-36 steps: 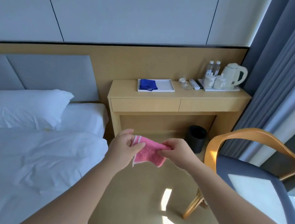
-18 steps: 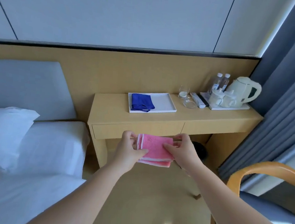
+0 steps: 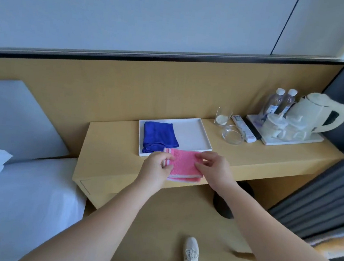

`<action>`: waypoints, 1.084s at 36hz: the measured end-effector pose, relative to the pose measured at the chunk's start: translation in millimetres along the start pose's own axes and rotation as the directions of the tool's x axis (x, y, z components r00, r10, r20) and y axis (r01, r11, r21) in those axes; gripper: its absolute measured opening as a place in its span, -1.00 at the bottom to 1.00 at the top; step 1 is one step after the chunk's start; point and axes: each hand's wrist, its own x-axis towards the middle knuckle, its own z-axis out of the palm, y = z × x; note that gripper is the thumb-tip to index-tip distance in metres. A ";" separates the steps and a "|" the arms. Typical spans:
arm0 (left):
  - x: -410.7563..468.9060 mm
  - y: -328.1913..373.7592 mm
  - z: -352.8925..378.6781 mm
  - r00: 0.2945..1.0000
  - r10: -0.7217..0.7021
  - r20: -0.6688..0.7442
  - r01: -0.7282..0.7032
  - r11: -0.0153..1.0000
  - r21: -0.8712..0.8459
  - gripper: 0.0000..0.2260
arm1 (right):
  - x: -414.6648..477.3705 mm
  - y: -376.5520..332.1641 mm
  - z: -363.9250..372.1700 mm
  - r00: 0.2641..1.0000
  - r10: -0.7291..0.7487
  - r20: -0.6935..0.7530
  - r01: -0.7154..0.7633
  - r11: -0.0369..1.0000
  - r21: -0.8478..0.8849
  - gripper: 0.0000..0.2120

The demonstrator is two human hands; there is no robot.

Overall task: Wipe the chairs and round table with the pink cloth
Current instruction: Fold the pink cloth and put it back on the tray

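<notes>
In my feed I look down on a light wooden wall desk (image 3: 268, 159) set against a matching wood panel, with a white-sheeted bed (image 3: 25, 200) to its left and a grey pleated curtain (image 3: 327, 196) on the right. On the desk lies a flat white rectangular tray (image 3: 193, 132) that holds a folded dark blue cloth (image 3: 159, 136) in its left half. Further right stand a clear drinking glass (image 3: 223, 116), a round glass ashtray (image 3: 233, 134), a white remote control (image 3: 243, 128) and a cream electric kettle (image 3: 314, 113), with two clear plastic water bottles (image 3: 277, 102) behind it. A round black bin (image 3: 222, 205) under the desk is mostly hidden by my right forearm. A blurred orange and grey shape at the lower right is cut off, and I cannot tell what it is. The folded pink terry cloth (image 3: 184, 164) is over the desk's front edge and covers the tray's near rim; I cannot tell whether it rests there. My left hand (image 3: 157, 166) pinches its left border and my right hand (image 3: 213, 167) pinches its right edge, both arms stretched forward.
</notes>
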 end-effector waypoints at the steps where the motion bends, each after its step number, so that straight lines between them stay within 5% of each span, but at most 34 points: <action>1: 18.8 -3.8 5.7 1.000 -0.016 0.015 0.016 1.000 0.015 -0.80 | 22.2 6.4 -1.1 0.999 -0.014 0.034 0.016 0.999 -0.032 -0.70; 7: 132.1 -19.0 44.1 0.984 -0.162 0.075 0.158 0.986 0.059 -0.56 | 156.1 44.8 -7.9 0.979 0.025 0.201 0.005 0.988 -0.151 -0.55; 13: 219.4 -38.7 81.2 0.955 -0.283 0.084 0.278 0.958 0.071 -0.53 | 258.0 72.0 -8.7 0.951 0.038 0.307 0.077 0.932 -0.354 -0.69; 23: 265.3 -82.8 114.0 0.916 -0.373 0.146 0.309 0.890 0.335 -0.48 | 318.1 105.1 11.7 0.867 0.076 0.493 0.239 0.804 -0.545 -0.73; 28: 266.5 -86.0 116.4 0.953 -0.290 0.085 0.184 0.780 0.598 -0.54 | 320.0 104.9 15.6 0.855 0.062 0.514 0.335 0.691 -0.640 -0.68; 39: 262.1 -30.2 11.8 0.991 -0.132 -0.017 0.126 0.884 0.451 -0.59 | 309.3 -0.3 -2.1 0.894 -0.088 0.439 0.380 0.669 -0.639 -0.62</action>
